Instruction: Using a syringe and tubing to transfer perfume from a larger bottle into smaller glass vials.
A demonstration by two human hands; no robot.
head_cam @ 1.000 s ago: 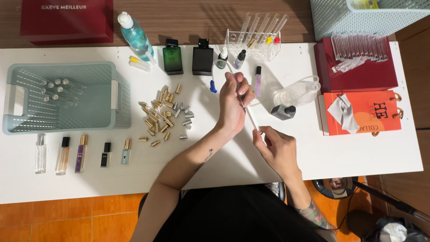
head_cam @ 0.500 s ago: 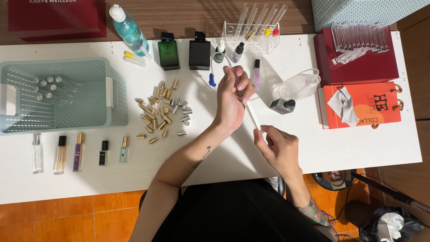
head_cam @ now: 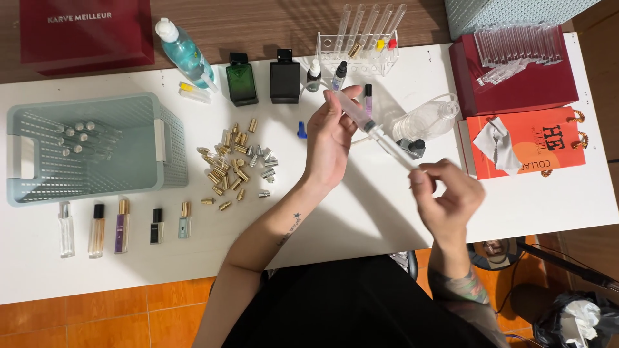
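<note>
At my ten o'clock sits a pale green basket (head_cam: 169, 149) holding small vials, with five little bottles (head_cam: 121, 225) lined up below it. Gold caps (head_cam: 233, 164) lie scattered at eleven; a test-tube rack (head_cam: 358, 48) stands at twelve.

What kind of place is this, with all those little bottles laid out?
Probably a small perfume decanting bench at home: a syringe held in both hands, square perfume bottles at the back, a heap of gold spray caps, and small vials in a plastic basket.
</note>
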